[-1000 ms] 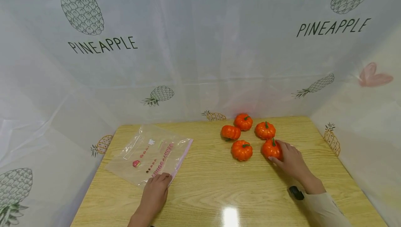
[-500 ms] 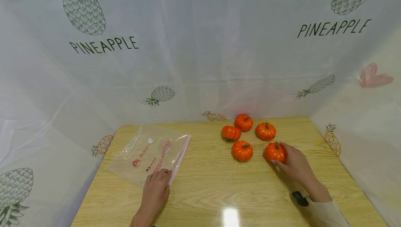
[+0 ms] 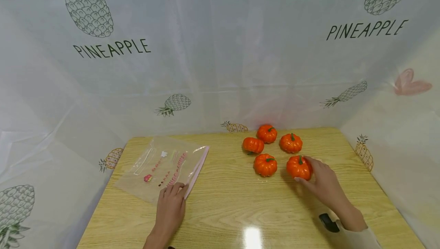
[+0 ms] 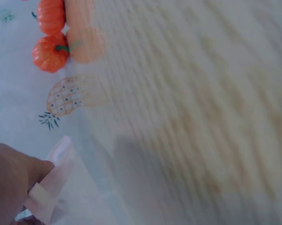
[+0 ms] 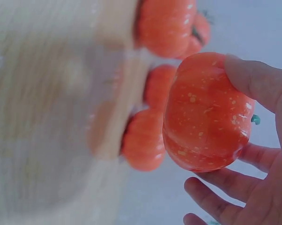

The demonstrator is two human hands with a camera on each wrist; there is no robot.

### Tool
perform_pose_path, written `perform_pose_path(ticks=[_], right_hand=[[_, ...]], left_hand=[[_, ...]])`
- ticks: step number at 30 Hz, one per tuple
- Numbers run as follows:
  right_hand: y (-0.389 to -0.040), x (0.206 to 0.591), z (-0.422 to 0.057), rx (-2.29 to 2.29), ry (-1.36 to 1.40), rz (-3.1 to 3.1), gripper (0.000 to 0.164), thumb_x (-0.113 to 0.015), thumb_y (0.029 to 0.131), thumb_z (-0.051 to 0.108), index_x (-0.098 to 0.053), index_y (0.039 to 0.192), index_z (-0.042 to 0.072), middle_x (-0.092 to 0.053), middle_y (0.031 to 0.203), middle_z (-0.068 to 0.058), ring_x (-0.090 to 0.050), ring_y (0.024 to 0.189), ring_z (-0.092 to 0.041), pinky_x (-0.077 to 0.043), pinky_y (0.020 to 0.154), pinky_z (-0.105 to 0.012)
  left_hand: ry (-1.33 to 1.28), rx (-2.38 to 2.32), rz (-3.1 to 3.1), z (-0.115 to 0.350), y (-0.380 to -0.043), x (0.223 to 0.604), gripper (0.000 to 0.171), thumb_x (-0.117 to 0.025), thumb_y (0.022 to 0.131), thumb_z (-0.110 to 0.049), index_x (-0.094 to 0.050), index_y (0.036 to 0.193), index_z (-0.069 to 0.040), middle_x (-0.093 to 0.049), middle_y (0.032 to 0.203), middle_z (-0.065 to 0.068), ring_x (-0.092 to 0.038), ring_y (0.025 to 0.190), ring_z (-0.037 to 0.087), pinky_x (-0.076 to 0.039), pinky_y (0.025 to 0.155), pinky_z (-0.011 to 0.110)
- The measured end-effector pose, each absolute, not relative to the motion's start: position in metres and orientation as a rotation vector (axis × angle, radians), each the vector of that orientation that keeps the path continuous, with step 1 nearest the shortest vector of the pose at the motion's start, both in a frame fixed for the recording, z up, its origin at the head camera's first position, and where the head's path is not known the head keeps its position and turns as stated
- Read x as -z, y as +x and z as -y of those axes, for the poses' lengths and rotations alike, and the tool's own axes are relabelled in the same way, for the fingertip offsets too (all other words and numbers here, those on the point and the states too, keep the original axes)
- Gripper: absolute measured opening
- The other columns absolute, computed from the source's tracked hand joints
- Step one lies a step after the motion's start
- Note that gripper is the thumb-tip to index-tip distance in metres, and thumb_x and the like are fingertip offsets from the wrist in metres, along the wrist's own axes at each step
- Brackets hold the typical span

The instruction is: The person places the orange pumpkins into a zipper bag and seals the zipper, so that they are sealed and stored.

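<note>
A clear plastic zip bag (image 3: pixel 142 188) with pink printing and a pink edge (image 3: pixel 196 174) lies on the left of the table. At its near corner, my left hand (image 3: pixel 170 209) pinches the pink edge between thumb and fingers, and the left wrist view shows that edge raised. My right hand (image 3: pixel 324 184) grips a small orange toy pumpkin (image 5: pixel 206 117), thumb on one side and fingers on the other, its green stem up. This pumpkin hangs a little over the table, its shadow below. Closest to it on the left sits another pumpkin (image 3: pixel 265 165), standing on the table.
Farther back are three more pumpkins: one tipped on its side (image 3: pixel 253 145), one by the back curtain (image 3: pixel 267 133) and one to the right (image 3: pixel 291 143). A pineapple-print curtain (image 3: pixel 220 62) encloses the wooden table (image 3: pixel 233 207) at the back and sides.
The right hand has lifted its pumpkin slightly off the table. The bag's pink edge has shifted a little to the left, with the left hand still at its near corner.
</note>
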State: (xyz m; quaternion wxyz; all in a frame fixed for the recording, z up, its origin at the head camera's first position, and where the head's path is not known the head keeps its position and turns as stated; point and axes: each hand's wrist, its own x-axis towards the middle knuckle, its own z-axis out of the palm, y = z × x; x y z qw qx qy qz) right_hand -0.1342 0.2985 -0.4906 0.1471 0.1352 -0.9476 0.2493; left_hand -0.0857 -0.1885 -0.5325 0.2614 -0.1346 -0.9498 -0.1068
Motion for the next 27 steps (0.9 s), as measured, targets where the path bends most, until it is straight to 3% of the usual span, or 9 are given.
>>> perform_pose_path(ticks=[11, 27], right_hand=[[-0.122, 0.470, -0.261, -0.795, 0.513, 2.697, 0.081, -0.093, 0.081, 0.020, -0.053, 0.145, -0.008, -0.062, 0.138, -0.030, -0.058, 0.124, -0.053, -0.046, 0.099, -0.072], [-0.119, 0.479, -0.195, -0.867, 0.698, 2.754, 0.078, -0.091, 0.083, 0.028, -0.056, 0.147, 0.001, -0.064, 0.141, -0.016, -0.060, 0.129, -0.042, -0.045, 0.106, -0.067]], left_hand=[[-0.347, 0.276, 2.544, 0.187, -0.087, 0.533, 0.030, -0.074, 0.078, 0.008, -0.082, 0.105, -0.002, -0.072, 0.104, 0.007, -0.066, 0.098, 0.030, -0.051, 0.088, 0.051], [-0.307, 0.392, 2.500, 0.184, -0.089, 0.529, 0.056, -0.077, 0.070, 0.015, -0.076, 0.124, 0.003, -0.067, 0.115, 0.010, -0.060, 0.102, 0.033, -0.048, 0.092, 0.055]])
